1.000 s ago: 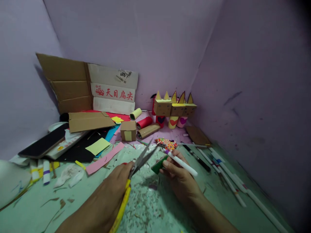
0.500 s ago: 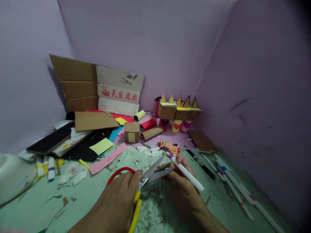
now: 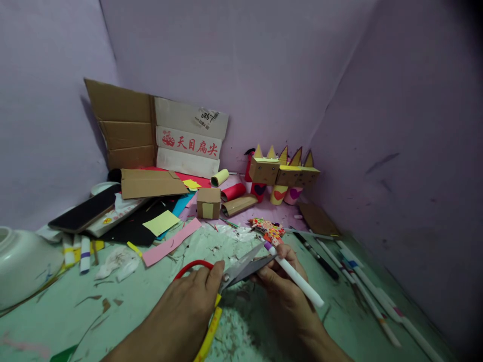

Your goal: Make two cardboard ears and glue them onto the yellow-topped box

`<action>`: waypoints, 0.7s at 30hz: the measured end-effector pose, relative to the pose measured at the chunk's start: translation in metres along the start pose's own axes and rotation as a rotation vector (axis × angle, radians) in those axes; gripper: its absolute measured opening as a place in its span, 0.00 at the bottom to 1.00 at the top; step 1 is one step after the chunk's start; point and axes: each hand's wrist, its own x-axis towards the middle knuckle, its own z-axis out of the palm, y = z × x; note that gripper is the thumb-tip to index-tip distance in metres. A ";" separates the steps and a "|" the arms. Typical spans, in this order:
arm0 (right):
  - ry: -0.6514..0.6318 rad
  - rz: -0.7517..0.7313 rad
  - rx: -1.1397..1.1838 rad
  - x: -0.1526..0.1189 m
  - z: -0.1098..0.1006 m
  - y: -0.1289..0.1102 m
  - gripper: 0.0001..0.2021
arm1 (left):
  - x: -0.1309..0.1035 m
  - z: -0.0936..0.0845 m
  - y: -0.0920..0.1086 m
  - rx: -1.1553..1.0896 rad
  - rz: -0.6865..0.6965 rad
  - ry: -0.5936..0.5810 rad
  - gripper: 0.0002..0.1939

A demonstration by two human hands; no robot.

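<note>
My left hand (image 3: pixel 183 309) is closed around scissors (image 3: pixel 241 265) with one red and one yellow handle loop. Their blades stand slightly apart and point up and right. My right hand (image 3: pixel 289 294) grips a white marker (image 3: pixel 300 281) with a purple band, which slants across the fingers. The blade tips reach the marker's banded end and the right fingertips. Whether those fingers pinch a small piece as well is hidden. A patterned colourful paper piece (image 3: pixel 269 229) lies just beyond the right hand.
Cardboard cat figures (image 3: pixel 266 171) stand at the back right. Behind a small cardboard box (image 3: pixel 209 203) lie paper-covered tubes (image 3: pixel 233 192). A pink strip (image 3: pixel 171 244) and a white bowl (image 3: pixel 26 266) are on the left. Several markers (image 3: pixel 362 286) and a black pen-like tool (image 3: pixel 319 259) line the right.
The scissor blades have come closer together, and the small dark green piece between them no longer shows. Both hands keep their holds. The whole view has shifted slightly.
</note>
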 end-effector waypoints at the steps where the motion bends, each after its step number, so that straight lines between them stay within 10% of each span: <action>1: 0.000 -0.005 -0.007 0.000 0.000 0.000 0.18 | 0.000 -0.001 0.001 0.025 0.013 0.002 0.35; 21: -0.035 -0.071 -0.090 0.000 -0.004 0.001 0.18 | 0.006 -0.009 0.002 0.150 0.028 -0.143 0.34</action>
